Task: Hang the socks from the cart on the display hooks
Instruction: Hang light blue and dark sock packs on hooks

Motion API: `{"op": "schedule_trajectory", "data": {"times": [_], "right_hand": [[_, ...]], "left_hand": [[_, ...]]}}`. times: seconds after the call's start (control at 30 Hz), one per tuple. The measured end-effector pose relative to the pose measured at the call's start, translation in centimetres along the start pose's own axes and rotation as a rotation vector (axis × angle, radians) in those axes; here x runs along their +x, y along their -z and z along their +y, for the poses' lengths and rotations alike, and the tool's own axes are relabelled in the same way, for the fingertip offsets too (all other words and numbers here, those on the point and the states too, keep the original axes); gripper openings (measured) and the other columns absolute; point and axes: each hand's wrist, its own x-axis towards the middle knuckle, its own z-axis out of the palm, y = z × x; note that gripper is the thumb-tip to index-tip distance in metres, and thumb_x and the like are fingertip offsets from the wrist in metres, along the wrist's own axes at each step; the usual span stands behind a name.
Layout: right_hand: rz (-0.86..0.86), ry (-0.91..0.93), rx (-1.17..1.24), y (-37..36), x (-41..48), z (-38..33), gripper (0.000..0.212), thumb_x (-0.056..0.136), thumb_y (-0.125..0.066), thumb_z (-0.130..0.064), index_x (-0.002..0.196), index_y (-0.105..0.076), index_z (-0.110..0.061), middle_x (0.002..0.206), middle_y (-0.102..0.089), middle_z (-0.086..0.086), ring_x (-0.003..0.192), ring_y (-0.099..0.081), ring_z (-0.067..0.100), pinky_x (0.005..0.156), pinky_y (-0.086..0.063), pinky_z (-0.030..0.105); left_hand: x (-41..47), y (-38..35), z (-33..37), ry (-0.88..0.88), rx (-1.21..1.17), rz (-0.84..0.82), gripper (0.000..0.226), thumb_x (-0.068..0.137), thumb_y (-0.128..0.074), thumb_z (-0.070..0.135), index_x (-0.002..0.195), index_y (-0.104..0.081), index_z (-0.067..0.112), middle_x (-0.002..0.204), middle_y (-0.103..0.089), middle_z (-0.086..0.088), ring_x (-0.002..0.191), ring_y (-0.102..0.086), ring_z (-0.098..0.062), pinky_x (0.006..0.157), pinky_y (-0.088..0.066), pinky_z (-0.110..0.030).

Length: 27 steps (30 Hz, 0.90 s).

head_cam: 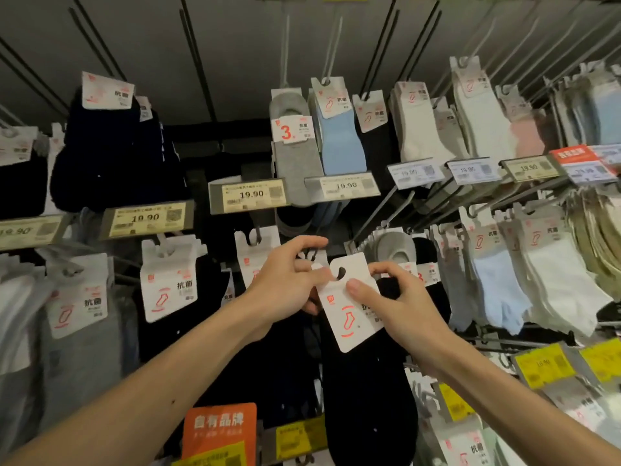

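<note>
I hold a pack of black socks (366,398) by its white card header (351,326), which has a red sock outline and a hanging hole near its top. My right hand (400,307) pinches the header's right side, thumb on the front. My left hand (285,284) pinches the header's upper left edge, and its forefinger and thumb reach up to the tip of a dark display hook (314,253). The header's hole sits just right of and below that hook tip. The cart is out of view.
Rows of hooks on a grey slotted wall carry sock packs: dark ones (114,153) on the left, white, blue and grey ones (342,142) on the right. Price labels reading 19.90 (250,195) jut out on rails. An orange sign (220,428) and yellow tags sit below.
</note>
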Motion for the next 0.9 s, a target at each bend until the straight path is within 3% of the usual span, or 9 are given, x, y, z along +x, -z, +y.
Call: {"op": "schedule_trajectory", "data": {"times": [0.2,0.43,0.53,0.67,0.77,0.9], "right_hand": [[-0.013,0.07,-0.009,0.1,2.7,-0.2,0.012,0.09,-0.071,-0.023,0.098,-0.066,-0.016,0.09,-0.077,0.006,0.077,-0.075,0.019,0.059,-0.055,0.022],[0.02,0.142,0.092,-0.9,5.6,-1.7,0.007,0.091,-0.07,-0.02,0.096,-0.067,-0.016,0.087,-0.075,0.003,0.078,-0.074,0.018,0.061,-0.056,0.024],[0.043,0.175,0.094,-1.4,6.8,-2.3,0.006,0.091,-0.07,-0.019,0.094,-0.068,-0.015,0.085,-0.074,0.003,0.08,-0.073,0.021,0.063,-0.058,0.026],[0.056,0.181,0.103,-1.9,8.1,-2.8,0.009,0.088,-0.074,-0.021,0.088,-0.069,-0.014,0.08,-0.075,0.005,0.07,-0.073,0.019,0.055,-0.054,0.023],[0.032,0.188,0.105,-2.5,9.0,-3.2,0.021,0.086,-0.076,-0.026,0.082,-0.068,-0.007,0.07,-0.072,0.005,0.062,-0.068,0.016,0.055,-0.051,0.025],[0.087,0.216,0.048,-3.2,10.4,-3.1,0.032,0.091,-0.072,-0.027,0.071,-0.06,-0.004,0.058,-0.061,0.004,0.054,-0.059,0.009,0.054,-0.045,0.024]], "left_hand": [[2.2,0.0,1.1,-0.137,0.053,0.078,0.073,0.094,-0.064,0.012,0.146,-0.027,0.048,0.101,-0.069,0.005,0.08,-0.073,-0.008,0.07,-0.063,-0.037],[3.5,0.0,2.2,-0.295,0.119,0.115,0.077,0.098,-0.06,0.014,0.145,-0.019,0.061,0.101,-0.065,0.0,0.08,-0.074,-0.009,0.07,-0.062,-0.031],[4.1,0.0,2.1,-0.313,0.128,0.17,0.08,0.098,-0.06,0.019,0.142,-0.014,0.068,0.109,-0.06,0.007,0.083,-0.073,-0.011,0.067,-0.062,-0.029],[4.6,0.0,2.2,-0.344,0.145,0.277,0.077,0.099,-0.058,0.022,0.138,-0.012,0.071,0.12,-0.051,0.022,0.087,-0.068,-0.01,0.06,-0.053,-0.012],[4.8,-0.4,2.4,-0.353,0.186,0.336,0.069,0.101,-0.054,0.027,0.144,-0.014,0.063,0.12,-0.047,0.029,0.095,-0.053,0.004,0.064,-0.037,0.005],[6.1,-0.8,1.9,-0.342,0.201,0.361,0.064,0.101,-0.054,0.033,0.142,-0.017,0.066,0.109,-0.053,0.034,0.104,-0.048,0.009,0.075,-0.035,-0.005]]}}
